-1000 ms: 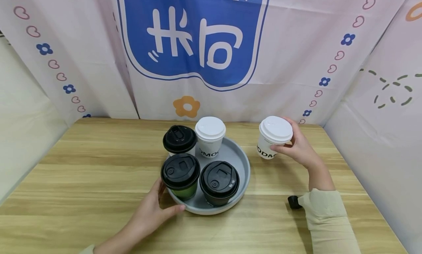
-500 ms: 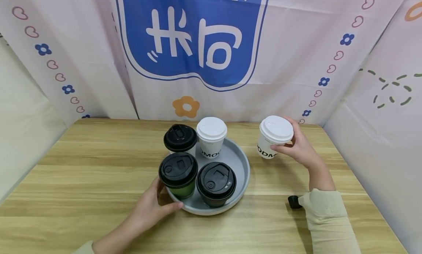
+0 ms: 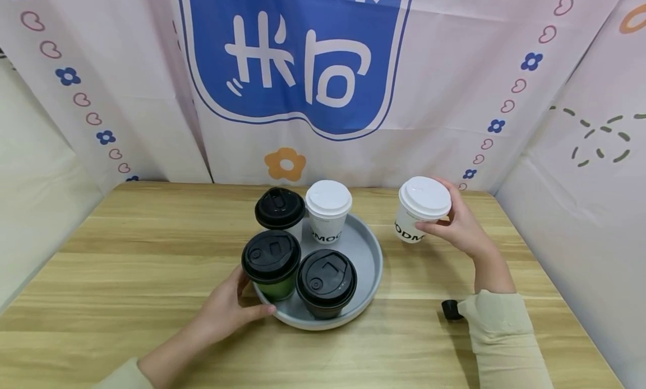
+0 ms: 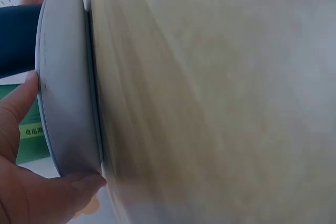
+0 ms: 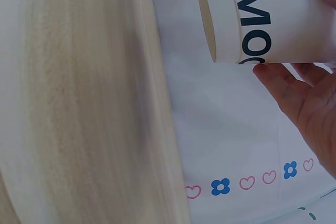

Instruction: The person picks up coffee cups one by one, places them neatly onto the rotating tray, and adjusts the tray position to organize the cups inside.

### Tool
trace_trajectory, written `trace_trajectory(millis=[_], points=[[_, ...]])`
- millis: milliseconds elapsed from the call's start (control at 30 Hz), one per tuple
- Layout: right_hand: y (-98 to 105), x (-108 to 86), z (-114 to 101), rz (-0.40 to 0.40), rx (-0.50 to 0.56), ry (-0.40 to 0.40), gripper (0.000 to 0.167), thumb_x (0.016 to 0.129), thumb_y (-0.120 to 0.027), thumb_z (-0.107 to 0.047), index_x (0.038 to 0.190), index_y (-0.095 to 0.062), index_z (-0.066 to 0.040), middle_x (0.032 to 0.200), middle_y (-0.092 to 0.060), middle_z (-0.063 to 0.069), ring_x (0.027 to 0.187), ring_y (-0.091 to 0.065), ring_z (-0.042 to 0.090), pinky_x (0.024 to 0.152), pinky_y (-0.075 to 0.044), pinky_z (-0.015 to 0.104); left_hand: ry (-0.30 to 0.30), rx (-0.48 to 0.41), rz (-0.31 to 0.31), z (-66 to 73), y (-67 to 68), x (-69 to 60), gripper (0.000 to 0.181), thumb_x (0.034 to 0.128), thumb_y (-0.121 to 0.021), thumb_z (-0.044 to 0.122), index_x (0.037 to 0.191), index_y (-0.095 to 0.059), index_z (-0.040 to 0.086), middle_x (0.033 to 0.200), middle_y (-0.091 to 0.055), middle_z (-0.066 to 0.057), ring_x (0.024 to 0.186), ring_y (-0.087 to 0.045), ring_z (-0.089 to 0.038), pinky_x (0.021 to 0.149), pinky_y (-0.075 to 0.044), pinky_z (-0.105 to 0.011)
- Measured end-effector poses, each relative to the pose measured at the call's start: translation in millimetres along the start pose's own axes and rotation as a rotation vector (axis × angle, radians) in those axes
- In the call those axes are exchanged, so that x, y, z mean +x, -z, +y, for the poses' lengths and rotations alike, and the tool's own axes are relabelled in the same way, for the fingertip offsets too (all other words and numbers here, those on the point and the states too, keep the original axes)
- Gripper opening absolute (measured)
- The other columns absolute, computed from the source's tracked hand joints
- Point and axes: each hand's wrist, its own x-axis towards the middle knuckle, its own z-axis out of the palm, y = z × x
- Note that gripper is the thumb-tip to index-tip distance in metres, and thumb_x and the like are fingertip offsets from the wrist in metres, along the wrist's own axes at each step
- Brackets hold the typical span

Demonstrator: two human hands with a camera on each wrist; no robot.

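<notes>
My left hand (image 3: 224,306) grips the left rim of a round grey tray (image 3: 372,268), thumb at the near edge. In the left wrist view the tray's side wall (image 4: 65,87) sits between thumb and fingers. On the tray stand a green paper coffee cup with a black lid (image 3: 271,257), a dark cup with a black lid (image 3: 326,285), a white cup with a black lid (image 3: 280,208) and a white cup with a white lid (image 3: 328,209). My right hand (image 3: 461,223) holds another white-lidded paper cup (image 3: 423,201), its bottom raised off the table in the right wrist view.
A wooden table (image 3: 126,265) lies beneath everything. Printed cloth (image 3: 429,97) hangs along its back edge and sides. A small black object (image 3: 451,309) shows at my right sleeve.
The tray and its cups have turned clockwise: the far cups shifted right, the near ones left. My left hand moved slightly left and away with the rim. The right hand barely moved.
</notes>
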Motion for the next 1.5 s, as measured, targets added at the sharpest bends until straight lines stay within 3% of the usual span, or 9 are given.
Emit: trace_trajectory(millis=[367,600,800,1033,1500], points=[[2.3,-2.2,-12.6,0.01,0.019,0.052,0.098,0.079,-0.077,0.009,0.155,-0.021,-0.015,0.144,-0.039,0.001,0.119,-0.051,0.008,0.087,-0.057,0.019,-0.004,0.007,-0.084,-5.5,14.0,11.0,0.099,0.0779,-0.086,0.027,0.152,-0.028,-0.003,0.151,-0.04,-0.031,0.14,-0.039,-0.048,0.115,-0.034,-0.06],[0.5,-2.7,-19.8,-0.011,0.04,0.101,0.097,0.077,-0.077,0.012,0.154,-0.026,-0.019,0.142,-0.043,-0.002,0.119,-0.053,0.01,0.089,-0.056,0.018,-0.038,0.003,-0.144,-9.2,22.6,18.4,0.097,0.0798,-0.084,0.027,0.152,-0.027,-0.004,0.15,-0.042,-0.03,0.138,-0.041,-0.049,0.114,-0.035,-0.061],[-3.4,-2.1,-25.7,-0.045,0.109,0.171,0.098,0.074,-0.075,0.017,0.153,-0.027,-0.015,0.142,-0.044,-0.001,0.119,-0.054,0.011,0.092,-0.057,0.02,-0.068,-0.014,-0.186,-14.2,28.7,23.2,0.094,0.0816,-0.083,0.025,0.152,-0.027,-0.003,0.149,-0.044,-0.028,0.138,-0.042,-0.048,0.114,-0.035,-0.062],[-13.3,-2.6,-32.3,-0.11,0.201,0.233,0.1,0.07,-0.073,0.023,0.152,-0.027,-0.011,0.143,-0.044,0.0,0.12,-0.054,0.012,0.095,-0.057,0.023,-0.037,-0.001,-0.223,-17.1,34.7,28.5,0.093,0.0814,-0.083,0.028,0.152,-0.029,-0.001,0.151,-0.043,-0.027,0.14,-0.038,-0.049,0.114,-0.034,-0.064],[-40.1,-3.2,-40.3,-0.236,0.152,0.207,0.102,0.069,-0.08,0.015,0.152,-0.025,-0.008,0.144,-0.044,0.004,0.125,-0.052,0.014,0.098,-0.056,0.026,-0.037,-0.001,-0.271,-21.8,40.2,35.2,0.096,0.0823,-0.082,0.029,0.154,-0.026,-0.002,0.154,-0.037,-0.027,0.143,-0.034,-0.049,0.116,-0.031,-0.065]])
